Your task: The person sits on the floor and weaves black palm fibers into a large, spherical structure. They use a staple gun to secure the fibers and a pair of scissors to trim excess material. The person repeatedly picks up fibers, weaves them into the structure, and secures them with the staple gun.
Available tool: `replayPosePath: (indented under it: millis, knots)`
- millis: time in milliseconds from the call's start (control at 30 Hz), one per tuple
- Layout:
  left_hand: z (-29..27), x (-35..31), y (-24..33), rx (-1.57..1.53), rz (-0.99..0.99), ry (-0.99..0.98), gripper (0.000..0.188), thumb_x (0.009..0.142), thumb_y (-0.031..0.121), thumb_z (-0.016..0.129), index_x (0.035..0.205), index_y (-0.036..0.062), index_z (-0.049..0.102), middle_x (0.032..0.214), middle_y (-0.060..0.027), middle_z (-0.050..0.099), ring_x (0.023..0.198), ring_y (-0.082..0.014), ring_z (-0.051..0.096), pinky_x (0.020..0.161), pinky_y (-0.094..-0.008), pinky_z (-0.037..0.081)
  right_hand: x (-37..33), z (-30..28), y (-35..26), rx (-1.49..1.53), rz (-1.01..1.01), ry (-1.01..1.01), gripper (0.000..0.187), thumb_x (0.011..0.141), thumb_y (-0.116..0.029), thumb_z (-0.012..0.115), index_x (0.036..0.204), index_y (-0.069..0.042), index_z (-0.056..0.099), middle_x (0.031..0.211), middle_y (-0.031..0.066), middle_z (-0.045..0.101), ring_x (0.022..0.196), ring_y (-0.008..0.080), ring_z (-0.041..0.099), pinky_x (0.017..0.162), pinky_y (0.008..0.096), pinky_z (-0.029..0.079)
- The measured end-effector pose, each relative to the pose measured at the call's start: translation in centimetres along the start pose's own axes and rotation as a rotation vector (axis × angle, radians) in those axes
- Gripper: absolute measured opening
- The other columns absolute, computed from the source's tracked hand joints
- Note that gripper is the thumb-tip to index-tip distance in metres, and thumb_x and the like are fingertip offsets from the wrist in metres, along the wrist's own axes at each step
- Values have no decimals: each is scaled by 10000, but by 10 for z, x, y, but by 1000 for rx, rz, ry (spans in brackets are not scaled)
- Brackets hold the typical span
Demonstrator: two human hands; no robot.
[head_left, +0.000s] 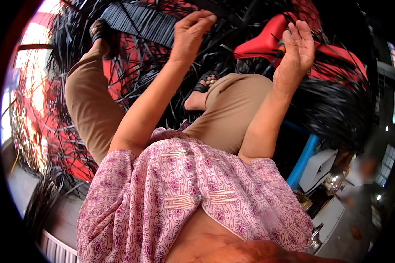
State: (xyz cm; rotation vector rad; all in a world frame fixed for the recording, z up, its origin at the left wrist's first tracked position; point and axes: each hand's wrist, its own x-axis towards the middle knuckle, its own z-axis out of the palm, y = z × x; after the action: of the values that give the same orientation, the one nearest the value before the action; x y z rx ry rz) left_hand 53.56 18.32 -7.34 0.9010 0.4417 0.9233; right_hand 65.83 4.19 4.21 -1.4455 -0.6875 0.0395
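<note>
Black plastic strips (pixel 338 111) lie in loose tangles over a red ground surface (pixel 115 81), crowding its far and left edges and heaping most thickly toward its right side. Above them, the left hand (pixel 189 37) is raised with thumb and fingertips drawn together; whether a thin strip sits between them, I cannot tell. The right hand (pixel 297 55) is up too, palm showing and fingers loosely bent, grasping nothing visible, just beside an orange-and-black handle-like part (pixel 281 46) and a red, saddle-shaped plastic piece (pixel 264 40). A panel of close parallel black slats (pixel 138 23) lies toward the far left corner, next to one dark sandal (pixel 99 31). Nearer the right edge stand a blue bar (pixel 303 161) and a white container (pixel 318 170).
</note>
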Motion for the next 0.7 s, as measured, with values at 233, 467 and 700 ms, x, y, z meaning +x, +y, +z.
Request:
replayPosePath:
  millis: [233, 467, 700]
  knots:
    - [-1, 4, -1, 54, -21, -11, 160, 884, 139, 725, 1003, 33, 735, 848, 31, 677, 756, -54, 580, 720, -207, 469, 44, -159, 28, -36, -36, 581, 595, 859, 57, 636, 1388, 101, 368, 1076, 193, 631, 879, 248, 685, 714, 308, 569]
    - [-4, 5, 6, 60, -42, -55, 122, 895, 91, 692, 969, -4, 709, 803, 8, 638, 739, -77, 550, 707, -215, 432, 97, -181, 164, -898, 375, 32, 718, 829, -327, 709, 1333, 122, 462, 1178, 247, 643, 1023, 324, 650, 868, 363, 501]
    - [-3, 3, 19, 119, -53, -32, 132, 893, 110, 682, 940, -10, 710, 789, 21, 618, 741, -63, 530, 704, -213, 431, 142, -147, 221, -1472, 641, -213, 955, 720, -624, 692, 1280, 130, 519, 1289, 341, 560, 1262, 419, 526, 1078, 437, 383]
